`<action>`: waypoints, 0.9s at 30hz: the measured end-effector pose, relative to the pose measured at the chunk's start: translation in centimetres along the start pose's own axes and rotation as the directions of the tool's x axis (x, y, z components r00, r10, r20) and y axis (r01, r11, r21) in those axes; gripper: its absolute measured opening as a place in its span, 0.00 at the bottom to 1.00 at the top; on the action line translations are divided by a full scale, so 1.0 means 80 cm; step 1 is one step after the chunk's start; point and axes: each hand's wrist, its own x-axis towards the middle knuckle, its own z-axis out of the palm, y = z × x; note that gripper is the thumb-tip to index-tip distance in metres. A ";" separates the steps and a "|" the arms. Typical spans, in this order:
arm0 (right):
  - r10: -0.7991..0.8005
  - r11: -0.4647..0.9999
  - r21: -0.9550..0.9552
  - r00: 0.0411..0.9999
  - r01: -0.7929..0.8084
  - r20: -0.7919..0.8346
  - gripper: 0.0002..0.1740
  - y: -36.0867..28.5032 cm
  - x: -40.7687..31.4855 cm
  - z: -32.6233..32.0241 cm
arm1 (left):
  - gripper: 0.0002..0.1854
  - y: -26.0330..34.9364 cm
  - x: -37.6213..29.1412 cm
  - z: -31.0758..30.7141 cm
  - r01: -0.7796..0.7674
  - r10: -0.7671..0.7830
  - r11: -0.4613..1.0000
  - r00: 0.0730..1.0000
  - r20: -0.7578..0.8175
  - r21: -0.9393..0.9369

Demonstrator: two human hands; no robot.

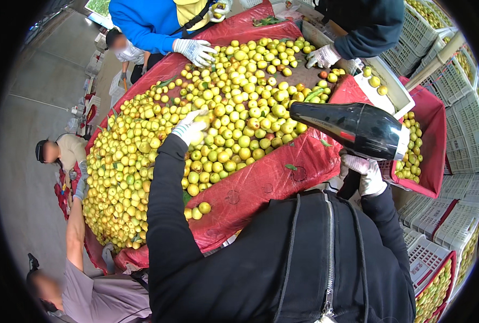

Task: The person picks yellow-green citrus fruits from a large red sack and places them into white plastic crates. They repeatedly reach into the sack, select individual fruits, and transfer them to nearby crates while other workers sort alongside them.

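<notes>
My left hand (189,128), in a white glove, is over a heap of small round yellow-green fruit (239,105) that look like jujubes. Motion blur covers its fingers and the fruit against them, so whether any is grasped cannot be told. On the right, my gloved right hand (366,174) grips a black hair dryer (350,125) from below, hiding most of its handle. The nozzle points left, above the fruit and the near edge of the sorting table. Red quilted plastic sheeting (259,183) lines that table edge.
Across the table, co-workers' gloved hands (195,51) (324,56) touch or hover at the fruit. Two more people are at the left. A red-lined crate (431,141) and a white tray (400,95) stand at right, before stacked plastic crates (461,137).
</notes>
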 end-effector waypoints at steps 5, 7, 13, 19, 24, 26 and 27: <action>0.037 0.984 0.174 0.999 -0.041 0.025 0.09 -0.005 0.017 -0.004 | 0.24 0.105 -0.039 0.137 0.017 0.049 0.989 0.898 0.438 -0.147; 0.111 0.958 0.256 0.991 -0.127 0.075 0.09 -0.012 0.022 0.005 | 0.25 0.145 -0.064 0.203 0.104 -0.014 0.991 0.697 0.717 -0.081; 0.209 0.910 0.307 0.947 -0.279 0.243 0.07 -0.011 0.021 -0.007 | 0.21 0.194 -0.075 0.404 0.334 -0.052 0.942 0.274 0.960 -0.044; 0.146 0.828 0.456 0.911 -0.326 0.387 0.06 0.022 0.020 -0.054 | 0.26 0.213 -0.045 0.569 0.770 -0.153 0.636 0.189 0.970 -0.050; 0.090 0.770 0.536 0.890 -0.347 0.447 0.06 0.031 0.026 -0.065 | 0.26 0.182 0.010 0.690 0.763 -0.222 0.646 0.219 0.950 -0.024; 0.100 0.739 0.559 0.882 -0.376 0.460 0.05 0.035 0.036 -0.063 | 0.26 0.171 0.025 0.726 0.800 -0.255 0.597 0.256 0.932 -0.056; 0.110 0.726 0.567 0.879 -0.390 0.463 0.05 0.037 0.041 -0.061 | 0.26 0.168 0.023 0.737 0.814 -0.286 0.573 0.309 0.907 -0.097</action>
